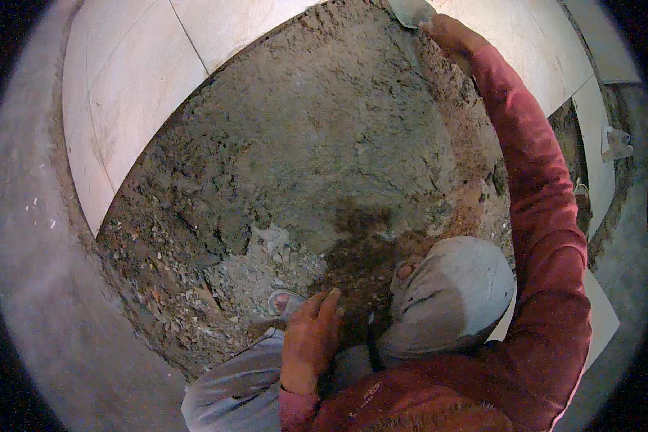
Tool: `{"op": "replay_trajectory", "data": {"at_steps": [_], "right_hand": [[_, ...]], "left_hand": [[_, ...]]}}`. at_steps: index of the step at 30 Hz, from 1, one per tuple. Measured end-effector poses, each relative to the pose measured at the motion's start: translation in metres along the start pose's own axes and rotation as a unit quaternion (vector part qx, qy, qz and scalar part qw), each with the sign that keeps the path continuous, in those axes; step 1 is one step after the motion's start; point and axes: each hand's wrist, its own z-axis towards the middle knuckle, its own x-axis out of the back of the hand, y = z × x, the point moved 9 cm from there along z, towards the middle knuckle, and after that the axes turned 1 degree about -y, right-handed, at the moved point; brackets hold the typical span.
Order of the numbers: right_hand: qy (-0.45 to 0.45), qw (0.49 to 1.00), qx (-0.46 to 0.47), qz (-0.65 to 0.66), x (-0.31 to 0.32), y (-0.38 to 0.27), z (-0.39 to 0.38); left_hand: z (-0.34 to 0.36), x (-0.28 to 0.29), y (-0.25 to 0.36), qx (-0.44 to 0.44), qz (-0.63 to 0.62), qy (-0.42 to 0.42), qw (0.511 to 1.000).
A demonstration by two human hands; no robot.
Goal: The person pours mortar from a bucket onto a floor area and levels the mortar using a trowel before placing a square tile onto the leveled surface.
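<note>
My right arm, in a red sleeve, stretches far forward to the top right of the mortar bed. There my right hand (450, 34) is closed round the handle of a trowel, whose grey blade (410, 12) lies at the bed's far edge against a pale tile. The grip itself is partly hidden by the fingers. My left hand (311, 338) hangs over my grey-trousered lap, its fingers loosely extended with nothing in them. Wet grey-brown mortar (317, 122) spreads in front of me, rough on its left and smoother in the middle.
Large pale floor tiles (140, 86) border the mortar at the left and top; more tiles (540, 50) lie to the right. Loose rubble (187, 295) covers the near left. My sandalled foot (284, 301) and bent knee (475, 281) are beside it. A crumpled clear plastic item (615, 142) lies far right.
</note>
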Motion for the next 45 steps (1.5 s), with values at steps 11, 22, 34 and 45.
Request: {"op": "replay_trajectory", "data": {"at_steps": [11,22,34,45], "right_hand": [[0.034,0.988,0.146,-0.039,-0.022,0.006,-0.017],[-0.272,0.960,-0.048,0.051,0.051,-0.016,-0.043],[-0.061,0.978,0.079,0.185,0.047,0.055,-0.038],[-0.187,0.978,-0.094,-0.026,0.042,0.087,-0.266]], "left_hand": [[-0.001,-0.007,-0.028,0.028,0.009,0.008,1.000],[-0.011,0.001,-0.020,0.051,0.022,-0.001,0.998],[-0.001,0.012,-0.007,0.028,-0.027,0.021,0.999],[0.003,0.015,-0.018,0.015,0.004,0.026,1.000]]}}
